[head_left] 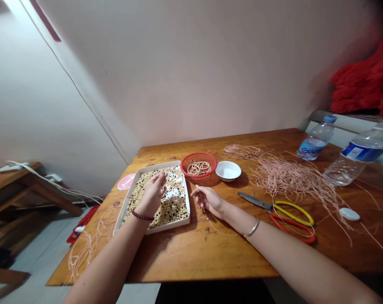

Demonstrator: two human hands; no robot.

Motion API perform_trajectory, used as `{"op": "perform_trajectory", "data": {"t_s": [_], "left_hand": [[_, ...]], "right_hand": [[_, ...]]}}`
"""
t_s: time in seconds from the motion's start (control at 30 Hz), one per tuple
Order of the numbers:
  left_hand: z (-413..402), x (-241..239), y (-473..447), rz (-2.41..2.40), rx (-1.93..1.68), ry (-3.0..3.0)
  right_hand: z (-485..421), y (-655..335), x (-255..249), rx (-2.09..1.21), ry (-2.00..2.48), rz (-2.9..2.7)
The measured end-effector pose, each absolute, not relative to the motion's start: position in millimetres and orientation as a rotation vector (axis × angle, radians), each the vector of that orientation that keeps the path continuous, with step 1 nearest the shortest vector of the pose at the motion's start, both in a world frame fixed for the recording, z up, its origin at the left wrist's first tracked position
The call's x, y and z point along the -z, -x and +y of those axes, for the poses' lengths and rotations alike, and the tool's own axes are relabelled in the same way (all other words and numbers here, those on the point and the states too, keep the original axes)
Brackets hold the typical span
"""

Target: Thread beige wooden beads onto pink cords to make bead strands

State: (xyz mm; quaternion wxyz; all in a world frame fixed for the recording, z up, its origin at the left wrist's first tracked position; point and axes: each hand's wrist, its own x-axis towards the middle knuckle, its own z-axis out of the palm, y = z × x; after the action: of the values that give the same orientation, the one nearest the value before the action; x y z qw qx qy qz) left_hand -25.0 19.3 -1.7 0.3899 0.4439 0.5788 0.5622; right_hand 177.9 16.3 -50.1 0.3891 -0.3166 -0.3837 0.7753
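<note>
Two hands worked with beads and thread at a wooden desk (194, 257).
The left hand (153, 192) rested with curled fingers pressed together on the beads (175, 207) in a white tray (166, 228); whether it gripped any could not be told. The right hand (208, 200), just beside the tray, pinched a thin thread (215, 228). Scissors (273, 207) lay nearby.
</note>
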Motion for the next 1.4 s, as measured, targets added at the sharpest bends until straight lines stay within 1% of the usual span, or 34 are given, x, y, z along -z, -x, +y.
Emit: {"op": "perform_trajectory", "data": {"t_s": [0.1, 0.23, 0.4, 0.67, 0.9, 1.1, 1.27, 1.4], "left_hand": [[21, 3, 27, 1.459, -1.428, -1.155], [19, 0, 25, 1.437, -1.439, -1.029], [13, -6, 18, 1.43, -1.391, -1.029], [3, -9, 3, 1.483, -1.342, -1.469], [0, -8, 0, 1.462, -1.385, -1.802], [-5, -6, -1, 1.51, -1.376, -1.927], [-7, -4, -2, 1.516, -1.323, -2.102], [-8, 1, -1, 1.559, -1.207, -2.391]], "right_hand": [[19, -178, 53, -1.99, 0.787, -0.94], [20, -180, 55, -2.036, 0.752, -0.912], [20, -181, 52, -2.046, 0.703, -0.988], [19, -177, 52, -2.035, 0.558, -1.07], [15, -179, 47, -2.032, 0.649, -1.05], [16, -179, 49, -2.079, 0.671, -1.087], [21, -178, 55, -2.052, 0.719, -1.075], [21, -177, 56, -1.985, 0.727, -1.017]]}}
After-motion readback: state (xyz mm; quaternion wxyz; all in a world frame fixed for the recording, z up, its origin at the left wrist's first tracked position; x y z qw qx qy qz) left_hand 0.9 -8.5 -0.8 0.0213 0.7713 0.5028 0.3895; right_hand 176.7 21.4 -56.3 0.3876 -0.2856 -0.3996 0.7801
